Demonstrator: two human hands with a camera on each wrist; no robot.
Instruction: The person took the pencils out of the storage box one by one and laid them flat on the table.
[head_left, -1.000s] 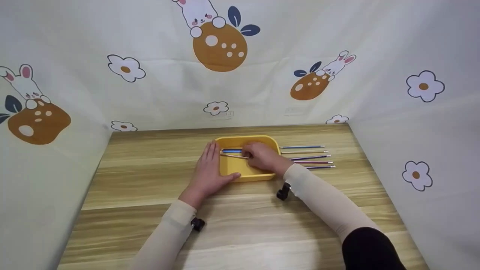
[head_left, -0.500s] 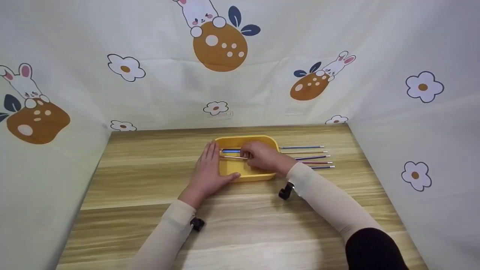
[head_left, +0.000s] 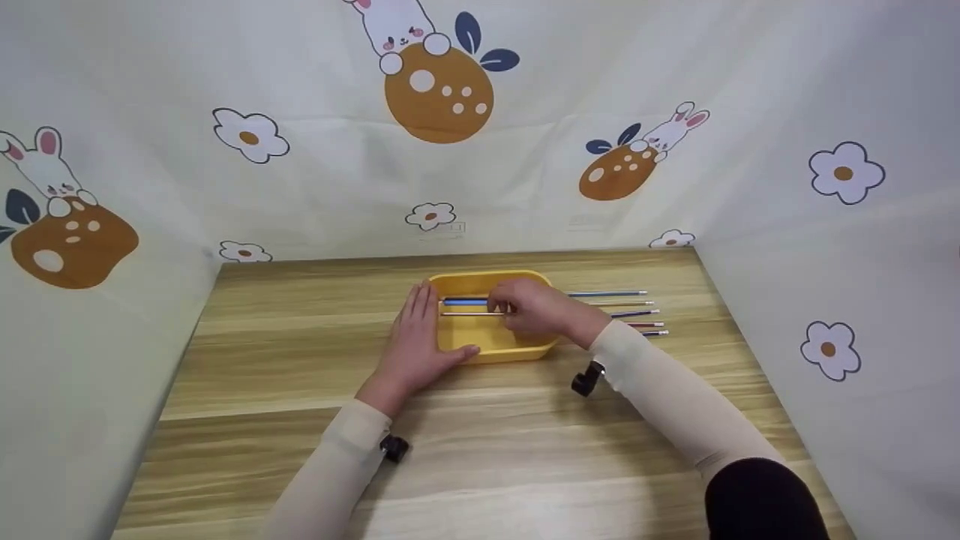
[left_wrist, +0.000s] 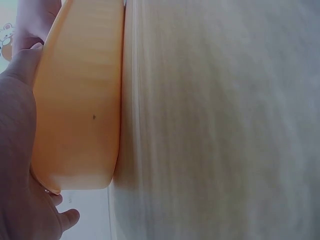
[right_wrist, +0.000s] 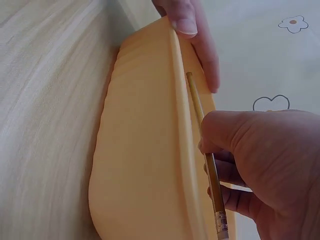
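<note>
Over the yellow tray (head_left: pixel 517 355), my right hand (head_left: pixel 529 307) pinches a pencil (head_left: pixel 472 314) between thumb and fingers. The right wrist view shows the pencil (right_wrist: pixel 196 102) as golden brown, its metal band and eraser near the bottom of that view. Inside the tray, a blue pencil and a dark one (head_left: pixel 465 301) lie side by side, partly covered by my right hand. At the tray's left end rests my left hand (head_left: pixel 412 341), fingers straight and thumb over the near rim. Its palm side lies along the tray wall (left_wrist: pixel 80 110) in the left wrist view.
Several pencils (head_left: pixel 611 293) with white erasers lie in a row on the wooden table (head_left: pixel 300 360) right of the tray, partly behind my right wrist. Patterned cloth (head_left: pixel 525 165) stands along the table's back and both sides.
My right hand and forearm have shifted right, carrying the pinched pencil a little to the right inside the tray. My left hand and the tray stay in place.
</note>
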